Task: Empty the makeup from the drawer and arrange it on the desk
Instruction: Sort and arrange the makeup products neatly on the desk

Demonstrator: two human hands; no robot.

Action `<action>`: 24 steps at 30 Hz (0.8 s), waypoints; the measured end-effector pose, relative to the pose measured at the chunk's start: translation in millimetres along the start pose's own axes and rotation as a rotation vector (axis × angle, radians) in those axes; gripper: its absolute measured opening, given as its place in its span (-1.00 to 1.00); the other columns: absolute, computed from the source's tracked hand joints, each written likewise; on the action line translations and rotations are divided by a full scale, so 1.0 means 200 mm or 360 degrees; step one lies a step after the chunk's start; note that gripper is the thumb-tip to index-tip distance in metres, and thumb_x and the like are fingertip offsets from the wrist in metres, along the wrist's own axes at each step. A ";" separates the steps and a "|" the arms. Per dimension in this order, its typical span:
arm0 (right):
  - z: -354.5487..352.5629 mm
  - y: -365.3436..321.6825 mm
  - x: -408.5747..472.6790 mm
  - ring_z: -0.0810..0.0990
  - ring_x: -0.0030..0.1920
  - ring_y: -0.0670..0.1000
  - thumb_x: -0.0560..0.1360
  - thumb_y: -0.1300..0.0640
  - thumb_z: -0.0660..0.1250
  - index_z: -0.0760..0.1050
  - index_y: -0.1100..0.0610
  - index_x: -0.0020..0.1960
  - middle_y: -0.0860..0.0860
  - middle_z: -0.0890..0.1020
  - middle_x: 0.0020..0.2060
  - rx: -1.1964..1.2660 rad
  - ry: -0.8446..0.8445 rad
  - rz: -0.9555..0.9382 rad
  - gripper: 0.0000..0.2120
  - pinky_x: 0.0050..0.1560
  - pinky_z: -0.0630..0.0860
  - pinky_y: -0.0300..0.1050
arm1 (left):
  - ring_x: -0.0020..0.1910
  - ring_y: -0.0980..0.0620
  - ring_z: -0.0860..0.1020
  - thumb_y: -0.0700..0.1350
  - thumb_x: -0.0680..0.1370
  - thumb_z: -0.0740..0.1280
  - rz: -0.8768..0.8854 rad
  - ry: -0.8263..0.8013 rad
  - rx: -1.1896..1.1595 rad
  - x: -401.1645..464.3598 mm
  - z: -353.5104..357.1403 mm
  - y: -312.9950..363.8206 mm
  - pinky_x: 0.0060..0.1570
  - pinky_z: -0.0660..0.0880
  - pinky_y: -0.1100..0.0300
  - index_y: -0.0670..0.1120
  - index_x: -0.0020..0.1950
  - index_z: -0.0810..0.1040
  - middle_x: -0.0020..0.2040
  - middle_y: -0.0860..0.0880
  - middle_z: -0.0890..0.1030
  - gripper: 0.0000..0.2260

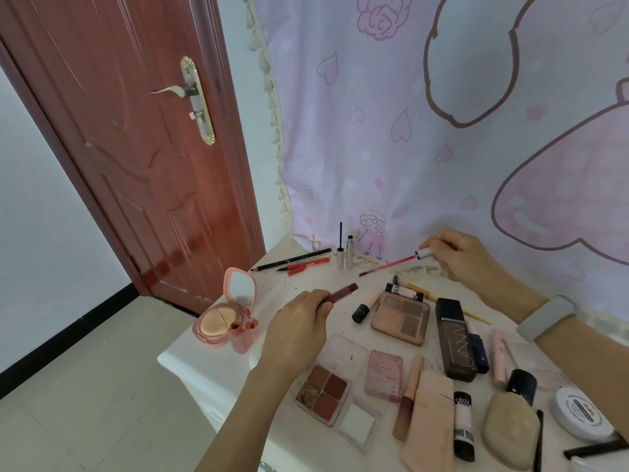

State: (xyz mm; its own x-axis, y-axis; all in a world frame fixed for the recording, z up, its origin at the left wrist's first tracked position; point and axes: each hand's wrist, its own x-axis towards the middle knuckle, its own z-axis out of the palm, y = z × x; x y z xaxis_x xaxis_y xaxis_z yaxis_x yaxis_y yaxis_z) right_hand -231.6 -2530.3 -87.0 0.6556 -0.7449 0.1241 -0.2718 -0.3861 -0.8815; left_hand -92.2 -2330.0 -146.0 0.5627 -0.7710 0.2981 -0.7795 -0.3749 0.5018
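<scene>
Over white desk (pixel 218 376): left hand (pixel 296 332) grips glossy maroon tube (pixel 343 291); right hand (pixel 459 257) pinches slim red wand (pixel 391 265).

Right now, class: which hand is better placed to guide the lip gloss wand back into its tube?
Right. The right hand pinches the wand by its cap, tip free and aimed towards the tube, which the left hand only steadies, its open end towards the wand.

I see a red-brown wooden door (pixel 136 148) with a metal lever handle (pixel 173 90), pale tiled floor (pixel 85 386), white wall (pixel 30 199), pink cartoon curtain (pixel 425 131) with tasselled edge.
</scene>
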 end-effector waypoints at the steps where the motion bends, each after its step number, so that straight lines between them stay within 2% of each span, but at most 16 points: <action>1: -0.03 0.01 0.01 0.26 -0.43 -0.05 0.58 0.24 0.13 0.52 0.12 -0.16 0.03 0.36 -0.41 0.0058 0.0055 0.0028 -0.76 -0.45 0.21 -0.25 | -0.27 0.11 0.39 -0.08 0.63 0.11 -0.0049 -0.0003 -0.0023 0.00 0.00 -0.01 -0.36 0.26 0.34 -0.07 0.17 0.48 -0.17 0.06 0.45 -0.78; 4: -0.06 0.04 0.01 0.28 -0.43 -0.02 0.58 0.26 0.12 0.52 0.20 -0.05 0.07 0.37 -0.40 0.0220 0.0096 0.0103 -0.80 -0.47 0.21 -0.22 | -0.29 0.14 0.38 -0.14 0.62 0.10 -0.0173 0.0002 -0.0110 0.02 0.00 -0.01 -0.38 0.24 0.36 -0.12 0.14 0.47 -0.15 0.04 0.44 -0.80; 8: 0.03 0.06 -0.02 0.39 -0.39 -0.01 0.57 0.30 0.15 0.54 0.21 0.08 0.10 0.51 -0.33 0.0636 -0.0103 0.0246 -0.79 -0.38 0.29 -0.18 | -0.20 0.05 0.41 -0.17 0.61 0.11 -0.0302 0.0009 -0.0165 0.09 0.04 0.05 -0.20 0.34 0.26 -0.15 0.20 0.45 0.04 -0.07 0.44 -0.78; 11: 0.09 0.07 -0.03 0.46 -0.36 -0.02 0.53 0.30 0.23 0.58 0.19 0.06 0.09 0.60 -0.27 0.0778 -0.0205 0.0309 -0.80 -0.34 0.36 -0.21 | -0.16 0.01 0.45 -0.16 0.60 0.14 -0.0462 -0.0025 -0.0066 0.15 0.06 0.03 -0.15 0.41 0.22 -0.18 0.22 0.45 0.11 -0.12 0.41 -0.77; 15: 0.19 0.09 0.01 0.49 -0.35 -0.06 0.56 0.31 0.16 0.53 0.15 0.07 0.02 0.59 -0.25 0.0348 -0.0202 0.0200 -0.79 -0.45 0.37 -0.38 | -0.03 -0.09 0.52 -0.13 0.57 0.19 -0.0580 -0.0086 0.0159 0.24 0.09 -0.05 0.01 0.50 0.02 -0.15 0.17 0.51 0.04 -0.12 0.50 -0.77; 18: 0.29 0.11 0.06 0.50 -0.33 -0.06 0.58 0.24 0.11 0.44 0.09 0.04 -0.05 0.59 -0.22 -0.0181 -0.0245 -0.0076 -0.84 -0.41 0.37 -0.43 | -0.02 -0.09 0.54 -0.13 0.56 0.22 -0.0638 -0.0142 0.0230 0.29 0.10 -0.06 -0.03 0.50 0.07 -0.14 0.13 0.55 0.00 -0.11 0.58 -0.78; 19: 0.32 0.13 0.07 0.52 -0.29 -0.03 0.59 0.19 0.10 0.40 0.07 0.05 -0.08 0.60 -0.19 -0.0355 -0.0277 -0.0138 -0.87 -0.34 0.40 -0.37 | -0.02 -0.08 0.55 -0.13 0.55 0.24 -0.0660 -0.0161 0.0224 0.30 0.11 -0.07 -0.08 0.48 0.12 -0.15 0.13 0.56 0.01 -0.12 0.59 -0.79; 21: 0.37 0.16 0.09 0.54 -0.20 0.03 0.60 0.09 0.08 0.36 0.05 0.07 -0.08 0.62 -0.13 -0.0704 -0.0301 -0.0214 -0.89 -0.19 0.43 -0.13 | -0.01 -0.09 0.55 -0.12 0.55 0.25 -0.0709 -0.0201 0.0223 0.32 0.13 -0.08 -0.12 0.47 0.14 -0.16 0.14 0.55 0.02 -0.13 0.60 -0.78; 24: 0.43 0.18 0.13 0.46 -0.19 0.04 0.58 0.08 0.11 0.43 0.11 0.06 0.02 0.58 -0.09 -0.0964 -0.0240 -0.0323 -0.83 -0.21 0.35 -0.09 | 0.01 -0.10 0.55 -0.12 0.55 0.27 -0.0781 -0.0249 0.0241 0.33 0.16 -0.10 -0.09 0.48 0.12 -0.16 0.15 0.55 0.03 -0.13 0.59 -0.78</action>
State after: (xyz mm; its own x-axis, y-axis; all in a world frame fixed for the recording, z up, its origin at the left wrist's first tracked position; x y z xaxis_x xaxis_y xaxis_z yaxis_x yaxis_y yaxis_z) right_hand -163.6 -2517.8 -155.4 0.8151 -0.5576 0.1570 -0.4522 -0.7819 -0.4291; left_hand -47.8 -2389.8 -161.9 0.8323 -0.5495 -0.0722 -0.4725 -0.7716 0.4258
